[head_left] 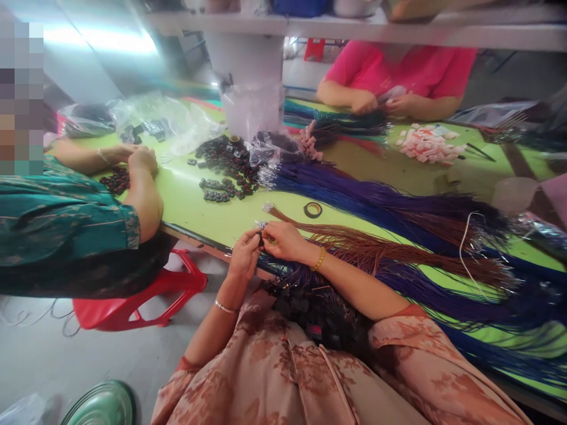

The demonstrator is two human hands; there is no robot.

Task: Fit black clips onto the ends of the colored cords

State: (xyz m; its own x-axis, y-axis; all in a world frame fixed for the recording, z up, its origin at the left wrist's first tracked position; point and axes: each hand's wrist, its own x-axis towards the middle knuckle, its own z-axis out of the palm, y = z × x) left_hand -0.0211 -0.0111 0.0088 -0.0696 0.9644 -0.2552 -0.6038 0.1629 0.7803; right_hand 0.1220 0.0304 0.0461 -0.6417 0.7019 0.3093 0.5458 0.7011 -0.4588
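Note:
My left hand [245, 254] is closed, its fingertips pinching a small black connector [261, 238] at the table's near edge. Close against it, my right hand [287, 242] is closed too, fingers bent at the same spot; what it pinches is mostly hidden, perhaps a wire end. Shiny wire tips [261, 225] show just above the fingers. Brown wires [394, 252] with bare-looking metal ends run off to the right. Below my hands, a heap of black connectors [305, 310] with dark wires lies in my lap.
Blue and purple wire bundles [354, 189] cross the green table [221, 221]. A tape roll [313, 209] and piles of black connectors [225, 165] lie beyond my hands. One co-worker sits at left by a red stool [142, 295], another opposite near pale pink connectors [427, 144].

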